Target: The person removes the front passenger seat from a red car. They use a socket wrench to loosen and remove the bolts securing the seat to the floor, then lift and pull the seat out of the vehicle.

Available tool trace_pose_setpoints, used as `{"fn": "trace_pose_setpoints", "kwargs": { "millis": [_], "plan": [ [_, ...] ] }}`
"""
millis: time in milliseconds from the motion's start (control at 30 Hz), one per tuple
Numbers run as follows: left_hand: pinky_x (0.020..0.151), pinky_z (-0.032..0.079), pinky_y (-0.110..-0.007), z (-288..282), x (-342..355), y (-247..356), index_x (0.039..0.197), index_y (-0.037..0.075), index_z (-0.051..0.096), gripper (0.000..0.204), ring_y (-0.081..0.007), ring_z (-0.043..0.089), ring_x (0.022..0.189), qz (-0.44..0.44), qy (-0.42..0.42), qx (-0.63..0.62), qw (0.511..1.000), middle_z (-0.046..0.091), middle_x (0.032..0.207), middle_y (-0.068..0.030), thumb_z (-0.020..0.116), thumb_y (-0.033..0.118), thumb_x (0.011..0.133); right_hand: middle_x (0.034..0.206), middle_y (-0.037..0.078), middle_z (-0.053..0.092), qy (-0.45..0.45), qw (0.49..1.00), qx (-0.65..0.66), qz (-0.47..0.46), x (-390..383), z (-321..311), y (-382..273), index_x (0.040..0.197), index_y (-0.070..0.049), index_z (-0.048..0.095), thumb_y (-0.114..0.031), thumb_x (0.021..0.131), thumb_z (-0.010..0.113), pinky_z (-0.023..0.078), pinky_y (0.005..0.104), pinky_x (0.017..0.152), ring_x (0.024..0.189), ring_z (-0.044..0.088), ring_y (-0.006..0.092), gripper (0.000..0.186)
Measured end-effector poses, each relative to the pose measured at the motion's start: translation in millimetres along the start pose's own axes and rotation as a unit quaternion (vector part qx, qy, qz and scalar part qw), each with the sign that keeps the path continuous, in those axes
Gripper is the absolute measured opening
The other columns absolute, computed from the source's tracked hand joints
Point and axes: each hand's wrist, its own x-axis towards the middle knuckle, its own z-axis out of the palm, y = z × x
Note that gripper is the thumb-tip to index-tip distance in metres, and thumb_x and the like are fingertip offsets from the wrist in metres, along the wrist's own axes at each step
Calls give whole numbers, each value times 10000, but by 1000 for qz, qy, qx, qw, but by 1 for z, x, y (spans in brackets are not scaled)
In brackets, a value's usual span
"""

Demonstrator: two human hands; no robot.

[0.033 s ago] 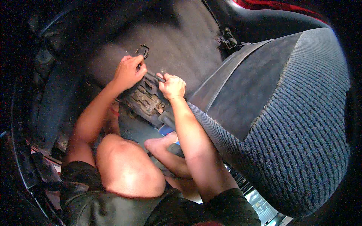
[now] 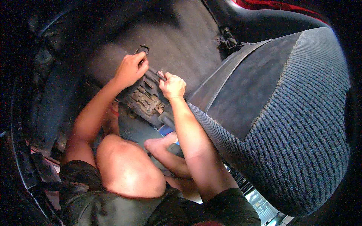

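A dark bar-like lever (image 2: 154, 72) slants above an exposed metal mechanism (image 2: 145, 101) on the car floor. My right hand (image 2: 172, 86) is closed round the lever's near right end, the thumb lying along it. My left hand (image 2: 131, 71) is at the other end, its fingers curled and pinched together beside a small black bracket (image 2: 142, 49). What the left fingers hold is hidden beneath them. The bracket's upper edge shows just past the fingertips. Below the mechanism lies a grey cylindrical part (image 2: 166, 119).
A seat (image 2: 294, 124) with striped grey fabric fills the right side. Grey carpet (image 2: 181, 34) spreads behind my hands. My bent knee (image 2: 132, 165) and bare foot (image 2: 160, 143) are close below, near a small blue item (image 2: 164, 130). A dark door frame (image 2: 22, 165) curves along the left.
My left hand has shifted slightly to the right, its fingers now covering the bracket's lower part. More of the dark lever shows between my hands. The right hand stays in place.
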Motion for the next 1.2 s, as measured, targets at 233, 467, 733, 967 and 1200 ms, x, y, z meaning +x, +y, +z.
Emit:
{"fn": "trace_pose_setpoints", "kwargs": {
  "millis": [233, 467, 733, 967, 1200],
  "plan": [
    [906, 574, -460, 83, 109, 24, 1203, 123, 730, 346, -353, 734, 1055, -30, -59, -56, 996, 765, 1146, -133, 628, 390, 1008, 890, 222, 762, 51, 912, 143, 381, 20, -10, -17, 929, -83, 775, -452, 933, 692, 562, 563, 812, 897, 737, 453, 378],
    [872, 564, -527, 145, 123, 74, 1160, 147, 698, 305, -375, 718, 1022, -9, -135, -13, 991, 748, 1091, -158, 569, 366, 992, 935, 286, 748, 114, 848, 230, 465, 14, -1, 0, 1003, -6, 770, -461, 987, 624, 551, 573, 834, 915, 727, 487, 478],
    [777, 552, -539, 104, 130, 41, 988, 83, 643, 280, -407, 693, 913, 83, -81, 33, 993, 708, 916, -157, 610, 359, 959, 900, 278, 738, 63, 929, 160, 328, 16, 3, -3, 915, -30, 731, -451, 943, 681, 545, 601, 800, 888, 716, 495, 426],
    [838, 492, -503, 21, 38, -2, 886, 51, 638, 254, -380, 645, 899, 49, 29, 119, 991, 639, 900, -142, 670, 296, 943, 890, 178, 759, -91, 990, 42, 95, 2, -8, -3, 922, -126, 740, -417, 866, 763, 581, 517, 815, 904, 736, 410, 297],
    [1025, 432, -503, 15, -46, -7, 890, 60, 639, 254, -327, 656, 988, 52, 104, 188, 975, 677, 962, -119, 657, 295, 983, 885, 137, 767, -125, 991, -35, -11, 3, -7, -5, 884, -120, 765, -416, 895, 726, 579, 481, 833, 897, 744, 350, 299]
  ]
}}
